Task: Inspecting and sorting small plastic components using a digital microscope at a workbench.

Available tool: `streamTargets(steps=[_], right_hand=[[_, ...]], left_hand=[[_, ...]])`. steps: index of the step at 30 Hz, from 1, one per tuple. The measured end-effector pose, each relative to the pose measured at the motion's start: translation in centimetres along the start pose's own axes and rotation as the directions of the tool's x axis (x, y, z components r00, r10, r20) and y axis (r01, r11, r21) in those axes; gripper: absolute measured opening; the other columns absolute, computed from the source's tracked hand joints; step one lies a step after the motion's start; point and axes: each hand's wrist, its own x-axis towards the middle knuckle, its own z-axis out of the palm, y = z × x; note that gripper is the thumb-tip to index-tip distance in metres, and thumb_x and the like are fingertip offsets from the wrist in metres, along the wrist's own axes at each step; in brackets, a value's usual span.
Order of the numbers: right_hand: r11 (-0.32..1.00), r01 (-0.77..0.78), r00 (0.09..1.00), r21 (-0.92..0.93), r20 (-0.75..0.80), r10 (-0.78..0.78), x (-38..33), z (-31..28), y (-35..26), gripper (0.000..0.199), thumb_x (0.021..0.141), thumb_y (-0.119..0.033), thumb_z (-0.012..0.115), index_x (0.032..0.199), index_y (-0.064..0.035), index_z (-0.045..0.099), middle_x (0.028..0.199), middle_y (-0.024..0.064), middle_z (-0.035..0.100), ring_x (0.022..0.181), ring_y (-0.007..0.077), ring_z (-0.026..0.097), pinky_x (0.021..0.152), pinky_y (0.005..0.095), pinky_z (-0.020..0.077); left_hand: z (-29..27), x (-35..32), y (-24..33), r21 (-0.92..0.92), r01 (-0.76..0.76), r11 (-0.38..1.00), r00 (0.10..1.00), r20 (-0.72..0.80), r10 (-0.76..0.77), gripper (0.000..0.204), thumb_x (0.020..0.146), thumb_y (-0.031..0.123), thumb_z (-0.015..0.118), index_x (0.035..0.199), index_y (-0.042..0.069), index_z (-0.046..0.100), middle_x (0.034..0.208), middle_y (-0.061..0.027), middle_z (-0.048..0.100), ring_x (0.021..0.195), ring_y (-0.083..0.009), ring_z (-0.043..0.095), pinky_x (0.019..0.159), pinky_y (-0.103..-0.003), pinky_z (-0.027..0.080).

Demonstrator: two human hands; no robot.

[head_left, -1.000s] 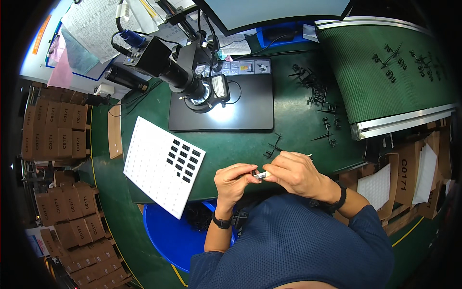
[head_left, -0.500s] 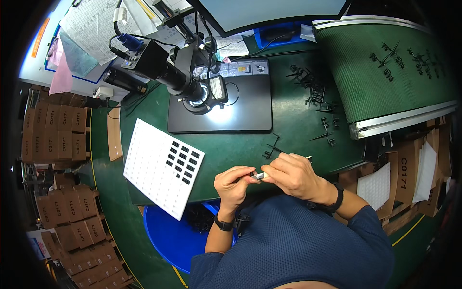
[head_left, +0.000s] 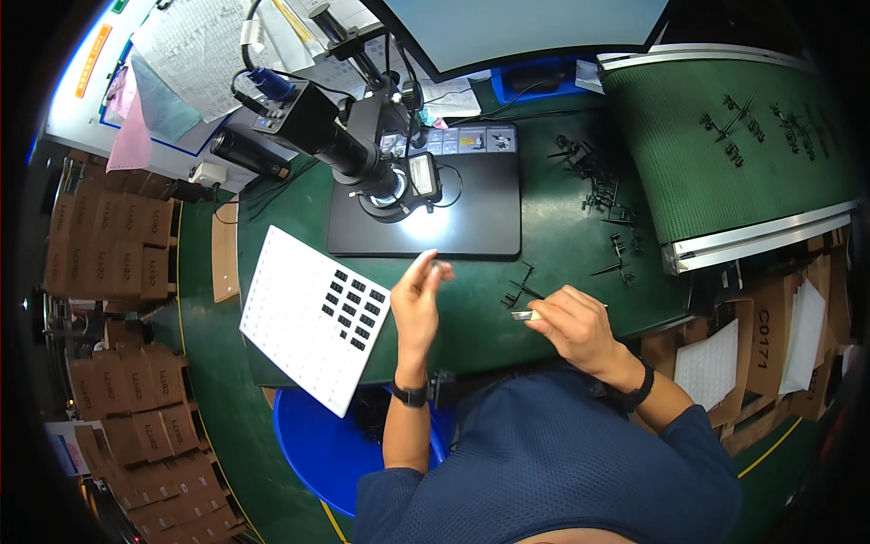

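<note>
My left hand is raised over the bench between the white tray and the microscope's black base, its fingers pinched together. Whatever is between the fingertips is too small to make out. My right hand is closed around a slim knife, whose flat silver blade points left. Just beyond the knife lies a black plastic sprue with small parts on its branches. To the left, the white tray sits tilted on the bench, with several small black parts in rows on its right side.
A microscope with a lit ring stands over its black base. More black sprues lie in a heap at the right, near a green conveyor belt. Below the bench edge is a blue bin. Cartons are stacked at left.
My left hand has left the knife tip and moved up and to the left, toward the microscope base. The right hand has shifted slightly right, still holding the knife. The view has shifted slightly.
</note>
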Motion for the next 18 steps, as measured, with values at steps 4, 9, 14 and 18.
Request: streamTargets(steps=[4, 9, 14, 18], right_hand=[[0.998, -0.055, 0.998, -0.010, 0.014, 0.055, -1.1, 0.1, 0.8, 0.021, 0.087, -0.014, 0.080, 0.101, -0.0006, 0.073, 0.081, 0.0066, 0.063, 0.071, 0.0247, 0.061, 0.062, 0.0384, 0.0509], [0.989, -0.140, 0.990, -0.042, 0.016, 0.141, -2.3, 0.1, 1.5, 0.020, 0.087, -0.011, 0.080, 0.102, -0.0007, 0.072, 0.080, 0.0078, 0.062, 0.072, 0.0256, 0.061, 0.063, 0.0385, 0.0508], [0.979, -0.196, 0.981, -0.060, 0.002, 0.196, -2.9, 0.1, 1.9, 0.019, 0.087, -0.010, 0.080, 0.101, -0.0006, 0.072, 0.081, 0.0082, 0.063, 0.073, 0.0261, 0.062, 0.065, 0.0390, 0.0508], [0.981, -0.183, 0.983, -0.059, -0.017, 0.182, -2.8, 0.5, 2.1, 0.018, 0.087, -0.012, 0.080, 0.100, -0.0020, 0.072, 0.081, 0.0079, 0.063, 0.075, 0.0270, 0.062, 0.066, 0.0390, 0.0516]], left_hand=[[-1.5, 5.6, -2.3, 0.253, -0.055, 0.966, 0.982, -0.164, 0.098, 0.020, 0.097, 0.003, 0.073, 0.115, -0.005, 0.075, 0.104, -0.0136, 0.078, 0.097, -0.0183, 0.073, 0.092, -0.030, 0.055], [-1.0, 9.3, -2.8, 0.509, -0.198, 0.838, 0.932, -0.167, 0.322, 0.026, 0.085, 0.012, 0.085, 0.107, -0.003, 0.080, 0.104, -0.0189, 0.077, 0.097, -0.0243, 0.072, 0.091, -0.033, 0.054], [-0.7, 10.5, -3.3, 0.408, -0.149, 0.900, 0.939, -0.227, 0.259, 0.036, 0.081, 0.014, 0.089, 0.109, -0.006, 0.080, 0.099, -0.0227, 0.078, 0.090, -0.0251, 0.073, 0.087, -0.036, 0.054], [-1.1, 10.6, -3.0, 0.461, -0.153, 0.874, 0.940, -0.206, 0.273, 0.033, 0.079, 0.014, 0.089, 0.104, -0.006, 0.079, 0.098, -0.0200, 0.079, 0.088, -0.0227, 0.073, 0.084, -0.036, 0.055]])
